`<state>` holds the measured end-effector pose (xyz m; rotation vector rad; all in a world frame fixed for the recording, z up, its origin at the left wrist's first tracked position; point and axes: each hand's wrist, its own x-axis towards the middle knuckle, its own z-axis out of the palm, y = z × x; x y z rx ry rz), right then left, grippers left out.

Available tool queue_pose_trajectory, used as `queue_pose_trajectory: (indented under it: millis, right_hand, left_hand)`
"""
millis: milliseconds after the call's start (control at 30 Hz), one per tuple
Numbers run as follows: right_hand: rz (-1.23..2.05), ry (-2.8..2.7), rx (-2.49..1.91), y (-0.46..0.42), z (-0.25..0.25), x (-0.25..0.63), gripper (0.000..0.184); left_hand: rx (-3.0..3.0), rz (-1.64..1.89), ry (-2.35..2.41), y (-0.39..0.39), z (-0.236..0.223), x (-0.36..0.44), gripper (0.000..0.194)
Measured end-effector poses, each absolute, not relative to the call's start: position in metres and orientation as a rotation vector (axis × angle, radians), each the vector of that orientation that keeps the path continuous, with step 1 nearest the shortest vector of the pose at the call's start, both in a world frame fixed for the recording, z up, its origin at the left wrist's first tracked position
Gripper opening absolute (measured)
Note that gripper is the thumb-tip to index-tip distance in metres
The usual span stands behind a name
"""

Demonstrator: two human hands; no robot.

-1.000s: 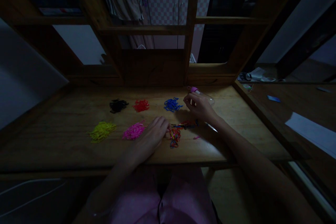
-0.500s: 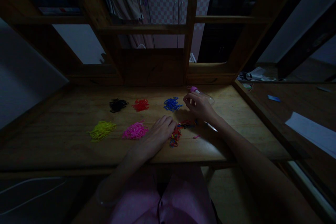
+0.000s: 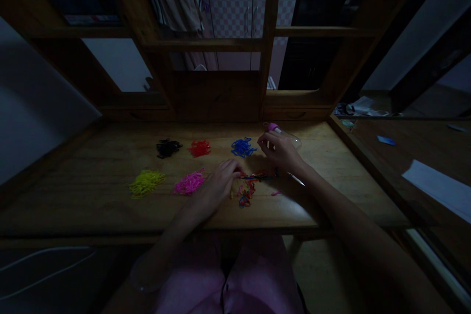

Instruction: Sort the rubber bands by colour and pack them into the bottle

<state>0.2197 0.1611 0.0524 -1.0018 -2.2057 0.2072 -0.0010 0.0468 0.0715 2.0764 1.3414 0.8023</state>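
Note:
Small coloured loops that look like rubber bands lie on the wooden desk. My left hand (image 3: 220, 179) is low over the desk with fingers curled and pressed together, its tips at the left end of a mixed-colour strand of bands (image 3: 257, 175). Whatever is between those fingertips is too small to make out. Below them lies a loose mixed pile (image 3: 247, 194). My right hand (image 3: 282, 151) is raised just right of the blue pile (image 3: 243, 147), thumb and fingertips pinched together; their contents cannot be seen. Behind it is a clear container (image 3: 294, 141) with a purple top (image 3: 273, 127).
Further left are separate piles: pink (image 3: 189, 183), yellow (image 3: 146, 184), red (image 3: 199, 147) and black (image 3: 168, 147). A thin white-tipped stick (image 3: 296, 179) lies under my right forearm, near a single pink band (image 3: 275, 193). A wooden shelf unit (image 3: 217, 98) closes the desk's back.
My left hand has shifted slightly left and up, uncovering more of the mixed pile and the strand's left end. The right hand stays in nearly the same pinch. The view has moved slightly.

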Motion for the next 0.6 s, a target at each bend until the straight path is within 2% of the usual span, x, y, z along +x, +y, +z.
queue_pose_trajectory:
  millis: [100,267,433,500,600]
  right_hand:
    - [0.212,-2.208,-1.003,0.161,0.053,0.220,0.010]
    - [0.225,-2.219,-0.982,0.161,0.053,0.220,0.011]
    - [0.301,-2.184,-0.985,0.160,0.055,0.220,0.009]
    - [0.471,-2.144,-0.959,0.156,0.061,0.218,0.011]
    - [0.947,-2.062,-0.850,0.146,0.073,0.214,0.016]
  left_hand:
    - [1.606,0.974,1.314,0.048,0.072,0.002,0.013]
    - [0.860,1.062,0.961,0.045,0.065,0.003,0.017]
    - [0.515,1.163,0.870,0.044,0.061,0.010,0.014]
    - [0.460,1.215,0.860,0.044,0.060,0.015,0.015]
    - [0.416,1.264,0.809,0.047,0.058,0.022,0.013]
